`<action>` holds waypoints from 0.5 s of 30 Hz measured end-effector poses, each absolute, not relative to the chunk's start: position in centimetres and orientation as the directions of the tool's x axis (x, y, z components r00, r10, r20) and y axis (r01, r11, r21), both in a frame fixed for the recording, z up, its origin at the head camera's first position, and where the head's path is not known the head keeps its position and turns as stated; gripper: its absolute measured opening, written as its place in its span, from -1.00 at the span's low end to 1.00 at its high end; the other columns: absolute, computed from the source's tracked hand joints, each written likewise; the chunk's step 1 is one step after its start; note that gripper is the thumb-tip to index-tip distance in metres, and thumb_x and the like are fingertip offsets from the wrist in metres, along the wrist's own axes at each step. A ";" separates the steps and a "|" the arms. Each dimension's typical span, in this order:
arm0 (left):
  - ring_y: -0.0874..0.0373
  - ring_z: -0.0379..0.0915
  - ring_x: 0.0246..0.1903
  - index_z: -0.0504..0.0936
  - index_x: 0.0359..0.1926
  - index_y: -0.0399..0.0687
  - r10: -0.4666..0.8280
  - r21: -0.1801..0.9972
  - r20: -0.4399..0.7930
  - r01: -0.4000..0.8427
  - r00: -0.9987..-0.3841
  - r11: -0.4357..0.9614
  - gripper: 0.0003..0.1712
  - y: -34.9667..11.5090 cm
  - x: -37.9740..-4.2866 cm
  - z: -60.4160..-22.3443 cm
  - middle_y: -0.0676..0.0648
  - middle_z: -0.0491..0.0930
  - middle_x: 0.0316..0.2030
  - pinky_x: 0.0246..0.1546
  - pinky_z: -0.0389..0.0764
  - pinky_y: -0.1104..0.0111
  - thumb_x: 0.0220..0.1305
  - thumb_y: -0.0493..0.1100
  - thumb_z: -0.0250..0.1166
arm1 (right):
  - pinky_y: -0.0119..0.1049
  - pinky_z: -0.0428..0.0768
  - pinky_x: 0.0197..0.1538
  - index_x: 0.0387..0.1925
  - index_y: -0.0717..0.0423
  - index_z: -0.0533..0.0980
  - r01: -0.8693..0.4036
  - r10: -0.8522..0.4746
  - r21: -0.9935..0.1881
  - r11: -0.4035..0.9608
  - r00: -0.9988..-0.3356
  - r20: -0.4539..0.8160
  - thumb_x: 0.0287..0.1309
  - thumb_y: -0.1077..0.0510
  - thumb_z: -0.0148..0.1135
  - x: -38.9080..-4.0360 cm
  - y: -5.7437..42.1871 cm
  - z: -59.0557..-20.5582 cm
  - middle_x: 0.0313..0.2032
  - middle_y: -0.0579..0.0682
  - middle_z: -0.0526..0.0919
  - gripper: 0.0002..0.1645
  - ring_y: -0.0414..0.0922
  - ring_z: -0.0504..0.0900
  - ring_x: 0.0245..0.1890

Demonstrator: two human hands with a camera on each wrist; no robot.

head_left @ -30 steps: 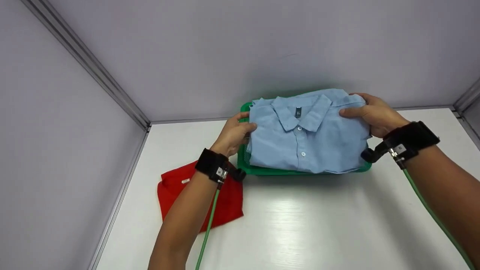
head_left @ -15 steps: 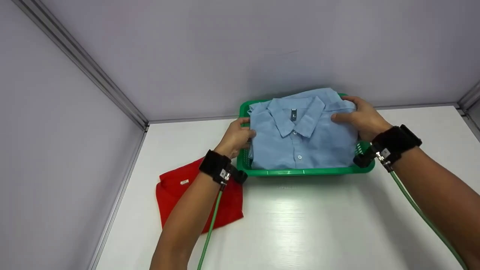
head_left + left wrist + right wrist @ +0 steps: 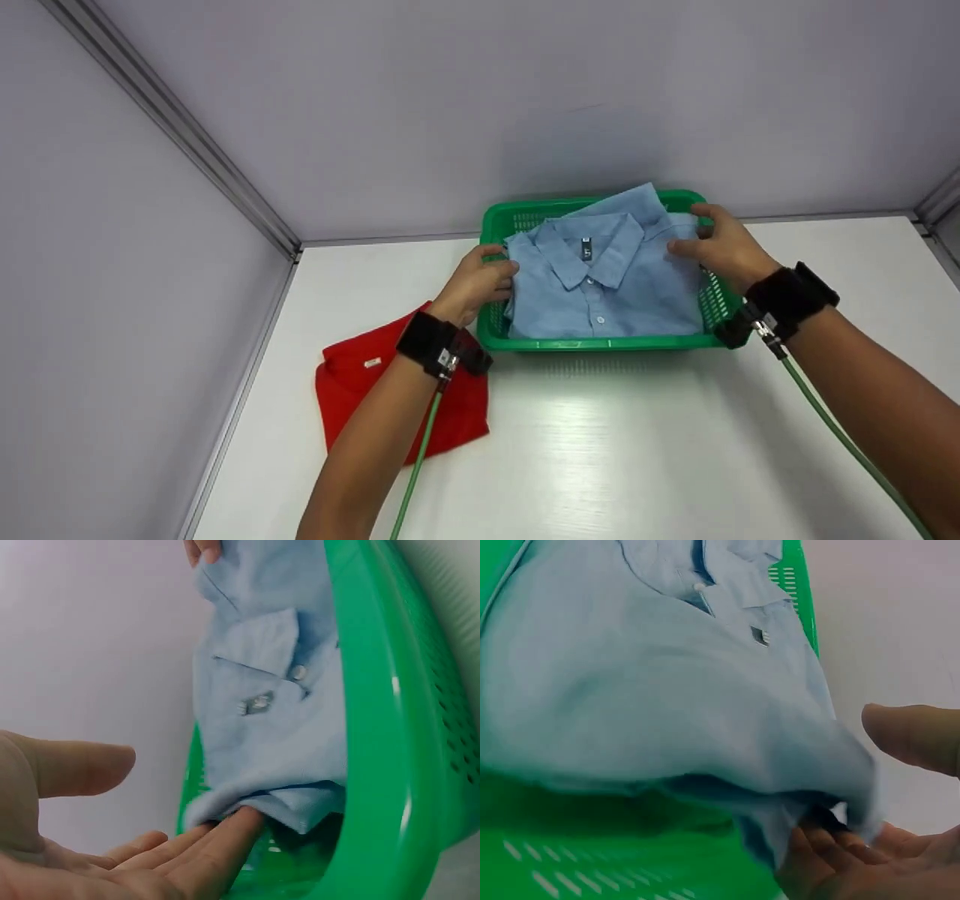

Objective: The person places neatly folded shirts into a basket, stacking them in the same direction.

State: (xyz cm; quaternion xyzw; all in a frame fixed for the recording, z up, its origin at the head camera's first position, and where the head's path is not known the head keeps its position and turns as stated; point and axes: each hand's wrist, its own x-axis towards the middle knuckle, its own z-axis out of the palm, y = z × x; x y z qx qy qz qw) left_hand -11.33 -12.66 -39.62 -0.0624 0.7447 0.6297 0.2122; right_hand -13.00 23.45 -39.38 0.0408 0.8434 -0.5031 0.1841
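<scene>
A folded light-blue button-up shirt [image 3: 637, 304] lies inside a green plastic basket [image 3: 600, 344], collar up, with one back corner sticking up over the far rim. At the shirt's left edge is my left hand [image 3: 474, 283]; in the left wrist view its straight fingers [image 3: 225, 851] touch the underside of the shirt's edge, and its thumb stands away from the cloth. My right hand [image 3: 731, 249] is at the right edge. Its fingertips are partly hidden under the cloth in the right wrist view, while the thumb [image 3: 911, 735] is lifted clear of it.
A folded red garment [image 3: 457, 397] with a white label lies on the white table [image 3: 600, 450] left of the basket, partly beneath my left forearm. Grey wall panels [image 3: 450, 112] stand close behind the basket and at the left. A green cable runs from each wrist band.
The shirt has gone down into the basket, baring more of its rim. My right hand has moved left and slightly down with it, and both thumbs have come off the cloth.
</scene>
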 end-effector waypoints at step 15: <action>-0.26 0.42 0.44 0.27 0.55 -0.22 0.109 0.903 -0.090 -0.035 -0.990 0.428 -0.32 -16.0 -8.5 -41.5 -0.29 0.36 0.52 0.46 0.48 -0.03 0.55 -0.10 0.21 | 0.39 0.23 0.52 0.66 0.30 -0.11 -0.017 -0.148 -0.756 0.654 -0.983 -0.106 0.53 -0.01 0.15 -11.8 23.7 -42.1 0.56 0.53 0.11 -0.01 0.45 0.16 0.57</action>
